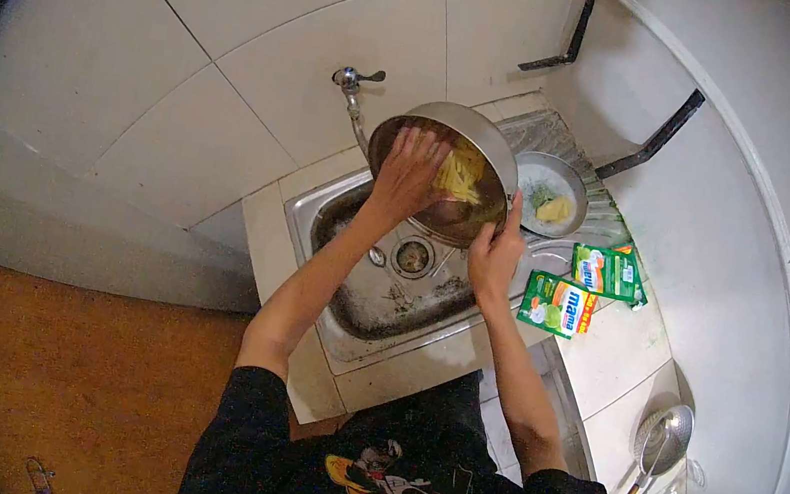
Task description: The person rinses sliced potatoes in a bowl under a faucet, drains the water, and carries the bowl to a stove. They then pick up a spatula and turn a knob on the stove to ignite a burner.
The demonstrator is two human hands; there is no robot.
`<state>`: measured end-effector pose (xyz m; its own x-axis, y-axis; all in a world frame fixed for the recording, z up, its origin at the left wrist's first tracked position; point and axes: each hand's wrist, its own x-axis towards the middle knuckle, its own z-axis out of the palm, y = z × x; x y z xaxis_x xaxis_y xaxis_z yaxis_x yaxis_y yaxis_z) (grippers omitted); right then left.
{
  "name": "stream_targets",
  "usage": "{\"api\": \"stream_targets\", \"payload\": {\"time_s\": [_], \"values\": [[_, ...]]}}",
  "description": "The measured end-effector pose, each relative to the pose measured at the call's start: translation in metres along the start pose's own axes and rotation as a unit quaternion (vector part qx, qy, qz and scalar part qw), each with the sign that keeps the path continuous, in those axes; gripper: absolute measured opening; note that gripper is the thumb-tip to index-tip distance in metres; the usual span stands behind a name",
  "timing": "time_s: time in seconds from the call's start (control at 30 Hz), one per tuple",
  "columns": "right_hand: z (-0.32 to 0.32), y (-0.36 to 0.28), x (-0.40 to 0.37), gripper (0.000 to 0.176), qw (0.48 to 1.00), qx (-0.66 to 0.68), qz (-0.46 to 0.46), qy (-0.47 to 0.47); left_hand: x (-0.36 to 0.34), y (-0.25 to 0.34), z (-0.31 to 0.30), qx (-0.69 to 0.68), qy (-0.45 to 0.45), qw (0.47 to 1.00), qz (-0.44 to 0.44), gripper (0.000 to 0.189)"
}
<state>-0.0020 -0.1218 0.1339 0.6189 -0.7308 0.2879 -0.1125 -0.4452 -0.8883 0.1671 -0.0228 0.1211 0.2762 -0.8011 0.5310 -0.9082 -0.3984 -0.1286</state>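
A metal pot point(498, 145) is tilted over the sink, its open side toward me. Pale yellow cut strips point(464, 173), looking like potato sticks, lie inside. My left hand point(413, 171) reaches into the pot with its fingers stretched out beside the strips; part of the palm side is hidden. At the pot's lower right rim, my right hand point(496, 259) grips the edge, thumb up along the wall. Below the pot is a stainless steel sink point(380, 321) with dark grime, a drain strainer point(412, 257) and a small spoon-like metal piece point(376, 257).
A wall tap point(348, 79) stands behind the sink. Right of the pot sits a bowl point(581, 180) with suds and a yellow sponge point(554, 209). Green detergent packets point(556, 305) lie on the counter. A strainer ladle point(666, 437) rests farther right. Black brackets point(658, 137) jut from the wall.
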Motion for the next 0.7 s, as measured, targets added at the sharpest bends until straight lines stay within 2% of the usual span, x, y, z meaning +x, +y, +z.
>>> {"api": "stream_targets", "payload": {"time_s": [0.07,0.1,0.17,0.27,0.33,0.53,0.7], "values": [[0.000,-0.003,0.004,0.057,1.000,0.017,0.004,-0.002,0.003,-0.006,0.003,-0.006,0.075,0.997,0.033,0.084],[0.000,-0.006,0.006,0.058,0.999,0.021,-0.027,0.011,0.008,-0.006,-0.003,-0.005,0.077,0.996,0.035,0.084],[0.002,-0.007,0.010,0.060,0.998,0.024,-0.059,0.026,0.022,-0.001,-0.023,0.009,-0.029,0.999,-0.012,0.080],[0.003,-0.008,0.014,0.059,0.996,0.026,-0.075,0.038,0.029,-0.004,-0.028,0.012,-0.017,1.000,0.005,0.079],[-0.001,-0.016,0.015,0.055,1.000,0.018,0.011,-0.006,0.029,-0.007,-0.028,0.014,-0.017,1.000,0.009,0.079],[0.004,-0.011,0.025,0.057,0.997,0.023,-0.074,0.026,0.036,-0.014,-0.029,0.006,0.007,1.000,0.016,0.080],[0.000,-0.019,0.026,0.058,0.998,0.045,-0.039,0.013,0.042,-0.017,-0.030,-0.019,0.040,0.999,0.018,0.077]]}}
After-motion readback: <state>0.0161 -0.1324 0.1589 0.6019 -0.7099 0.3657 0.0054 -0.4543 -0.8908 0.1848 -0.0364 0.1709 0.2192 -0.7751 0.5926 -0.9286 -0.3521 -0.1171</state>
